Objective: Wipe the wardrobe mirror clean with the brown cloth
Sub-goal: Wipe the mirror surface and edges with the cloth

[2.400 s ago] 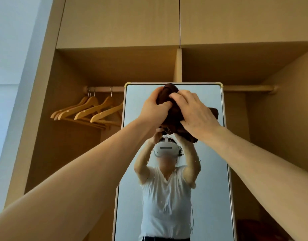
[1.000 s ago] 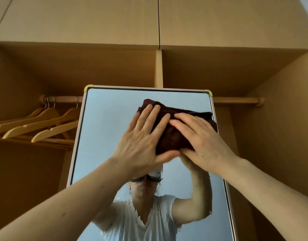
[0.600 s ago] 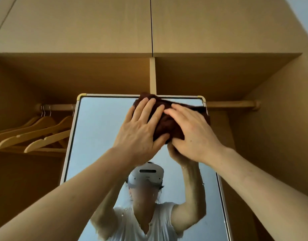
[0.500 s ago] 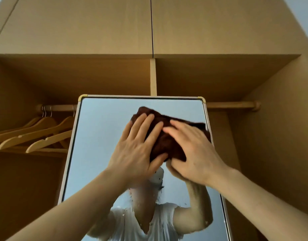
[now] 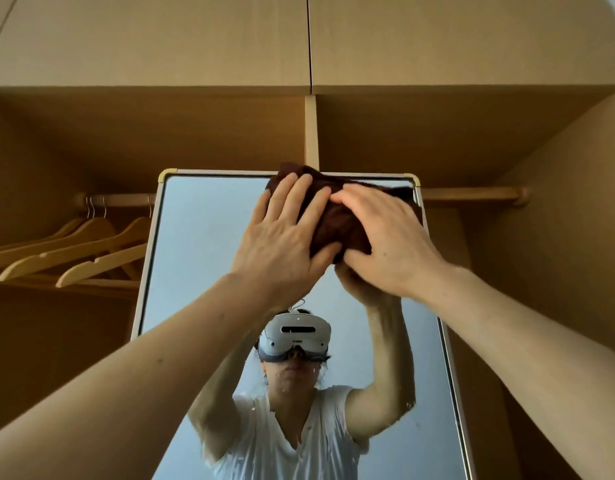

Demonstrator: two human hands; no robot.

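Note:
The tall wardrobe mirror (image 5: 202, 244) with a pale frame and brass corners stands in front of me inside the open wardrobe. A bunched brown cloth (image 5: 337, 220) is pressed flat against its glass at the top right, reaching over the top edge. My left hand (image 5: 285, 244) lies on the cloth's left part with fingers spread upward. My right hand (image 5: 385, 244) covers the cloth's right part. Both arms are raised. The glass reflects a person in a white shirt with a headset.
Several wooden hangers (image 5: 74, 251) hang on a rail (image 5: 119, 199) left of the mirror. The rail continues on the right (image 5: 472, 195). Closed upper cabinet doors (image 5: 309, 39) sit above, with a vertical divider (image 5: 311, 133) behind the mirror's top. A wardrobe side wall (image 5: 559, 237) stands at right.
Both hands have pushed the cloth up the glass, from a little below the top edge half a second ago to the mirror's top right corner now.

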